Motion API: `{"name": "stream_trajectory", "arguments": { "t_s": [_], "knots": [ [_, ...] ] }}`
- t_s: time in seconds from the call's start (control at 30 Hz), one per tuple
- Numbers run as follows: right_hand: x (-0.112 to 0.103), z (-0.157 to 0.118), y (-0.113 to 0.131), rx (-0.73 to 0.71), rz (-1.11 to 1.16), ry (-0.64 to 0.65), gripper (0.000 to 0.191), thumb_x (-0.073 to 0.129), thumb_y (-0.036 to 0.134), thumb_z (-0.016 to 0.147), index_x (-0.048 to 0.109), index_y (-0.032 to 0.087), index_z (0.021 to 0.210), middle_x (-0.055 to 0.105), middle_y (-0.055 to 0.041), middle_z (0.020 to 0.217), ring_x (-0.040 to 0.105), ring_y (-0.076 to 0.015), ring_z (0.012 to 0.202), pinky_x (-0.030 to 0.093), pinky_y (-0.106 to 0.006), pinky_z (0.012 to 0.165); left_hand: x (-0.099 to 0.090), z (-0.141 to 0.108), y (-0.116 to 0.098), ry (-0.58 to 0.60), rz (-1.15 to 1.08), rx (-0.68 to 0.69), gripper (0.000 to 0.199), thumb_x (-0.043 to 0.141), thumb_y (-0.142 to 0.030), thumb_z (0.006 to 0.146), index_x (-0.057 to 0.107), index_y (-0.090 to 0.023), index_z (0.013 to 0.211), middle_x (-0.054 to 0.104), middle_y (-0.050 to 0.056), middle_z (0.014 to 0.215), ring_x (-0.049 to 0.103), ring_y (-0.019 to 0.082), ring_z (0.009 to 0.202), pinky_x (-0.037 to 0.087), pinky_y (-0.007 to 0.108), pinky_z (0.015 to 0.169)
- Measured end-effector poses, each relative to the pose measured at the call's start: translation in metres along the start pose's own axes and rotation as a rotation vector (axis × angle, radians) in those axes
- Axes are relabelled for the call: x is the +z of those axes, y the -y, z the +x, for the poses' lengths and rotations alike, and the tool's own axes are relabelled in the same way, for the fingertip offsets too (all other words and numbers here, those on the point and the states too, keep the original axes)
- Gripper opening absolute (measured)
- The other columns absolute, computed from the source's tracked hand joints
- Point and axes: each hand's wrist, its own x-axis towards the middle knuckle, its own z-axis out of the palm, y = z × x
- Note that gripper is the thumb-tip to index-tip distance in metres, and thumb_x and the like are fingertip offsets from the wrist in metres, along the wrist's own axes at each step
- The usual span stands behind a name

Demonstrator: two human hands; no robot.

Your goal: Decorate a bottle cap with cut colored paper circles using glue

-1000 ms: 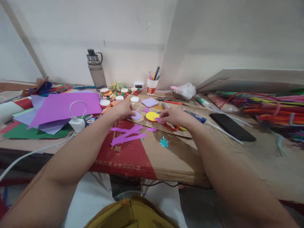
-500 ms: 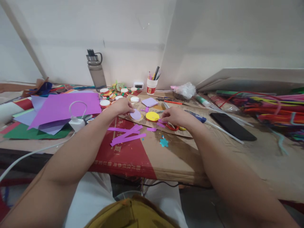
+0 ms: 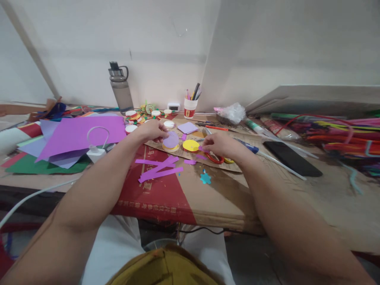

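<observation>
Between its thumb and fingers, my left hand (image 3: 156, 131) pinches a lilac paper circle (image 3: 171, 139), held slightly tilted over a pale-rimmed round piece (image 3: 170, 149). A yellow round disc (image 3: 190, 145) lies just right of it. My right hand (image 3: 214, 143) is at that disc's right side, its fingertips closed on a small purple paper piece (image 3: 202, 149), whose shape is partly hidden. Under this hand sit red-handled scissors (image 3: 216, 158). Closer to me are several purple paper strips (image 3: 160, 170) and a turquoise paper star (image 3: 205, 177).
Purple paper sheets (image 3: 80, 134) and a white charger (image 3: 96, 153) with its cable are on the left. A bottle (image 3: 121, 89), several white-topped discs (image 3: 131, 129) and a cup of pens (image 3: 190, 107) stand behind. At right lie a black phone (image 3: 292, 158) and coloured pipe cleaners (image 3: 329, 134).
My left hand has raised the lilac circle slightly, showing more of the round piece under it. My right hand has shifted a little, and the small purple piece is now at its fingertips.
</observation>
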Motion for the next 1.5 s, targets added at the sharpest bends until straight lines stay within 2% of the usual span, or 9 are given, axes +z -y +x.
{"name": "stream_trajectory", "arguments": {
  "t_s": [0.13,0.27,0.4,0.53,0.7,0.9,1.1,1.33,1.5],
  "knots": [
    [0.003,0.001,0.005,-0.009,0.116,-0.180,0.016,0.064,0.034,0.078,0.065,0.019,0.072,0.063,-0.0004,0.065,0.052,-0.0122,0.057,0.033,-0.025,0.052,0.000,0.001,-0.002,-0.017,-0.047,0.039,0.013,0.072,-0.010,0.062,0.062,-0.016,0.068,0.062,0.001,0.057,0.057,0.012,0.049,0.038,0.021,0.046],
    [0.005,-0.001,0.017,-0.007,0.556,-0.304,0.016,0.066,0.033,0.076,0.060,0.019,0.076,0.060,0.0010,0.063,0.046,-0.0089,0.052,0.033,-0.023,0.047,0.009,-0.002,-0.010,-0.017,-0.289,0.103,0.015,0.064,-0.008,0.068,0.053,-0.018,0.066,0.053,-0.003,0.050,0.049,0.008,0.041,0.030,0.019,0.041],
    [0.008,-0.003,0.026,-0.054,0.911,-0.288,0.023,0.073,0.035,0.069,0.059,0.019,0.075,0.061,0.0007,0.072,0.047,-0.0074,0.053,0.035,-0.021,0.045,0.024,-0.010,-0.018,-0.009,-0.465,0.184,0.016,0.064,-0.009,0.071,0.051,-0.018,0.075,0.054,-0.003,0.053,0.055,0.009,0.046,0.029,0.018,0.040],
    [0.013,0.001,0.026,-0.092,1.100,-0.271,0.031,0.079,0.039,0.061,0.059,0.019,0.074,0.058,0.0025,0.071,0.050,-0.0080,0.060,0.038,-0.020,0.049,0.037,-0.019,-0.023,0.034,-0.446,0.252,0.021,0.068,-0.013,0.072,0.059,-0.015,0.090,0.063,-0.001,0.065,0.060,0.009,0.050,0.038,0.019,0.045],
    [0.020,0.005,0.024,-0.092,1.144,-0.321,0.031,0.078,0.039,0.061,0.058,0.019,0.073,0.059,0.0027,0.073,0.051,-0.0087,0.062,0.041,-0.022,0.054,0.048,-0.027,-0.026,0.091,-0.377,0.307,0.015,0.065,-0.015,0.073,0.057,-0.015,0.086,0.065,0.001,0.069,0.063,0.011,0.055,0.037,0.020,0.047],
    [0.025,0.003,0.031,-0.125,1.187,-0.339,0.030,0.077,0.040,0.062,0.059,0.019,0.073,0.059,0.0031,0.073,0.052,-0.0095,0.064,0.043,-0.025,0.061,0.059,-0.028,-0.024,0.107,-0.364,0.332,0.018,0.069,-0.025,0.071,0.059,-0.016,0.083,0.060,-0.003,0.067,0.049,0.005,0.050,0.029,0.020,0.045],
    [0.029,0.002,0.039,-0.148,1.234,-0.347,0.031,0.080,0.038,0.058,0.060,0.019,0.072,0.057,0.0036,0.070,0.049,-0.0090,0.063,0.040,-0.025,0.061,0.068,-0.030,-0.021,0.008,-0.367,0.362,0.033,0.071,-0.047,0.071,0.064,-0.015,0.077,0.058,-0.002,0.067,0.047,0.008,0.056,0.035,0.022,0.053],
    [0.032,0.004,0.037,-0.131,1.229,-0.343,0.032,0.079,0.041,0.059,0.060,0.019,0.074,0.057,0.0035,0.071,0.049,-0.0097,0.063,0.041,-0.026,0.062,0.074,-0.023,-0.012,-0.025,-0.424,0.359,0.037,0.071,-0.052,0.071,0.067,-0.015,0.077,0.062,0.001,0.072,0.053,0.012,0.064,0.040,0.024,0.058],
    [0.032,0.003,0.038,-0.098,1.194,-0.333,0.035,0.080,0.044,0.058,0.060,0.019,0.073,0.055,0.0045,0.067,0.047,-0.0088,0.059,0.038,-0.024,0.057,0.073,-0.021,-0.011,0.025,-0.449,0.331,0.037,0.071,-0.050,0.071,0.069,-0.015,0.081,0.065,0.003,0.074,0.055,0.012,0.064,0.041,0.024,0.060]
  ]
}}
